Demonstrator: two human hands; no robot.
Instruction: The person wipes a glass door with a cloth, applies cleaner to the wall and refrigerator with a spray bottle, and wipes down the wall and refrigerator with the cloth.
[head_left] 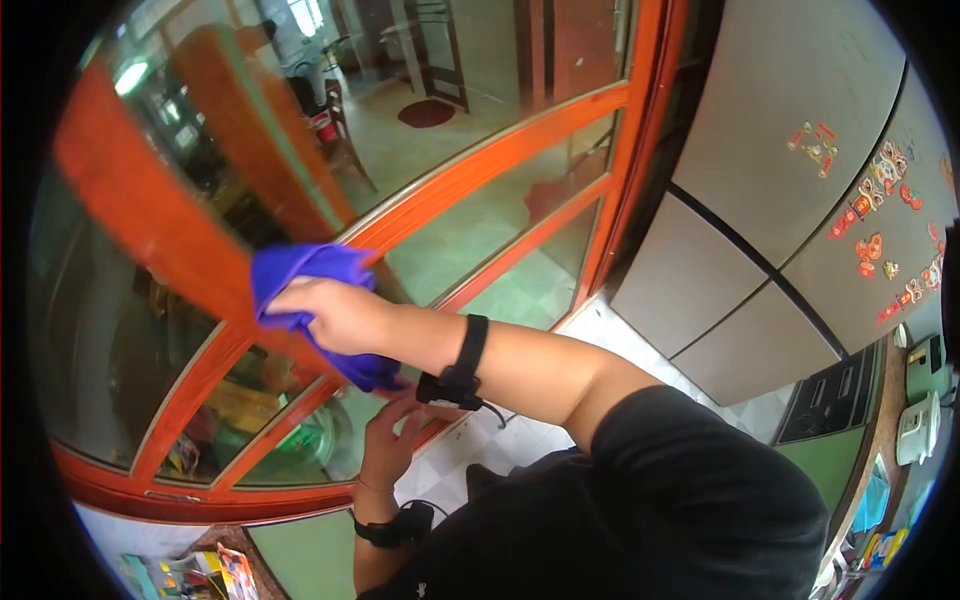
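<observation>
My right hand [335,312] is closed on a purple cloth [312,262], pressing it against the upright orange-brown wooden frame of a glass door [185,235]. The cloth is bunched under the fingers, and its lower end hangs down past the wrist. Below it, my left hand [388,440] is raised close to the door, its thumb apart from the fingers. Nothing shows in that hand, and the fingertips are partly hard to make out. Black straps with small devices go round both wrists.
A grey fridge [730,190] with festive stickers stands at the right. Beyond it runs a counter with a white appliance [917,428]. At lower left, packets [225,572] lie on another counter. Through the glass, a chair [345,135] and a dark red mat [427,113] show.
</observation>
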